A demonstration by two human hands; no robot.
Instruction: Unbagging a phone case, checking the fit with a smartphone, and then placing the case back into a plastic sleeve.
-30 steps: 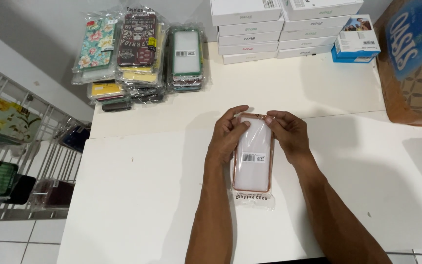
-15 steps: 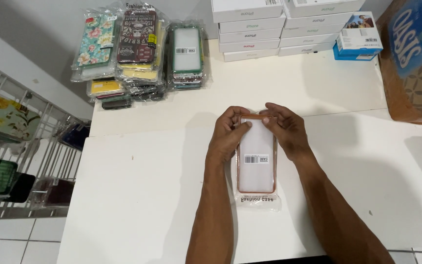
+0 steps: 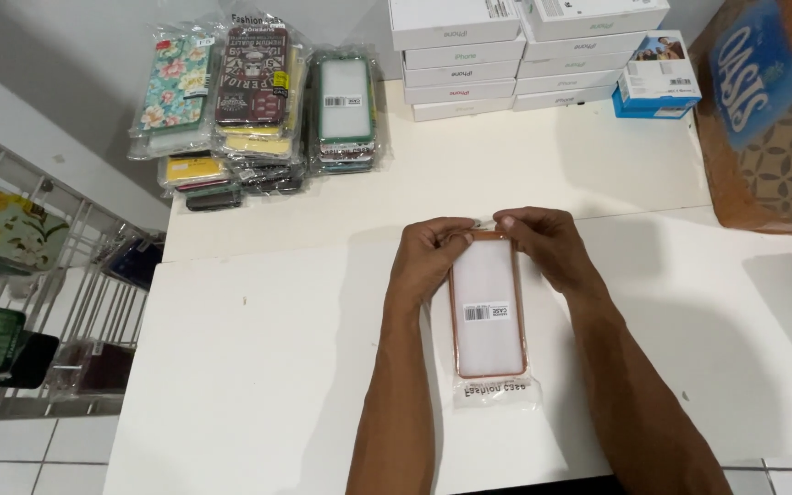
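A phone case with an orange-pink rim [image 3: 489,307] lies flat on the white table [image 3: 258,367], sealed in a clear plastic bag with a barcode sticker on it. My left hand [image 3: 425,258] pinches the far left corner of the bag. My right hand [image 3: 543,240] pinches the far right corner, and the fingertips of both hands almost meet above the case. The bag's printed flap sticks out toward me, past the near end of the case.
Stacks of bagged phone cases [image 3: 254,101] sit at the table's far left. White phone boxes [image 3: 456,55] and a small blue box [image 3: 657,82] are piled at the back. A large cardboard box [image 3: 767,110] stands at the right. A wire rack with cases [image 3: 20,302] is left of the table.
Both hands have slid up from the case's sides to the far edge of the bag. The case has shifted slightly toward me.
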